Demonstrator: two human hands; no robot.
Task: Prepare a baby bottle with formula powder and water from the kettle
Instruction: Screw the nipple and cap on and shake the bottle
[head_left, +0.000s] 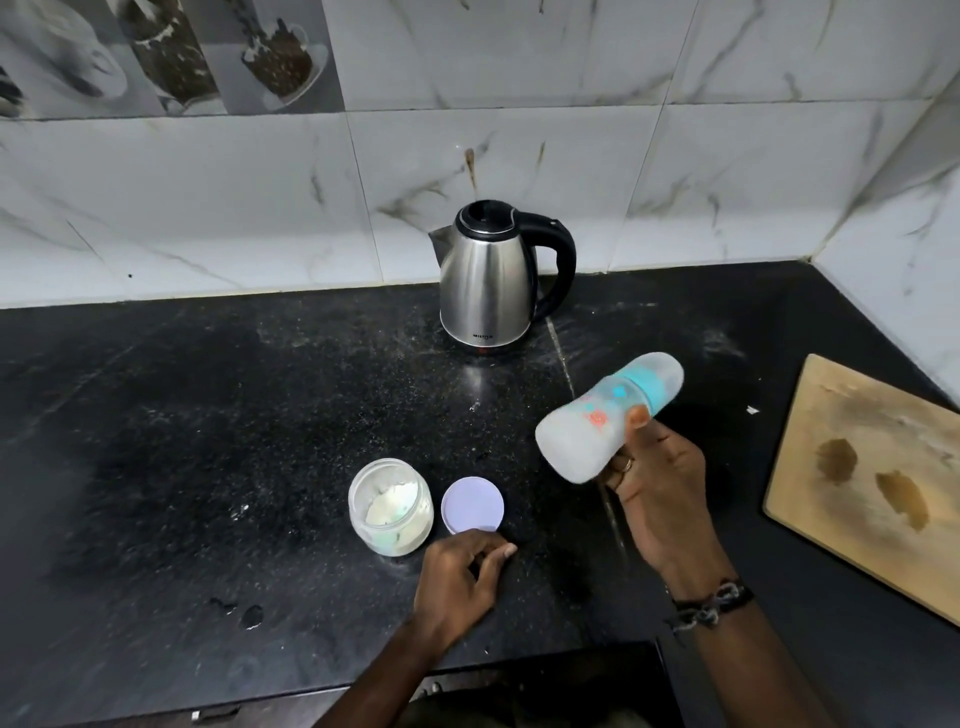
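Observation:
My right hand grips a baby bottle above the counter. The bottle is tilted, its teal collar and clear cap pointing up and to the right, and it looks blurred. An open glass jar of pale formula powder stands on the black counter, with its lilac lid lying flat just to its right. My left hand hovers just in front of the lid with fingers loosely curled, holding nothing. A steel electric kettle with a black handle stands at the back by the wall.
A wooden cutting board lies at the right edge of the black stone counter. Small water drops sit on the counter at the front left. Marble-patterned tiled walls close the back and the right corner.

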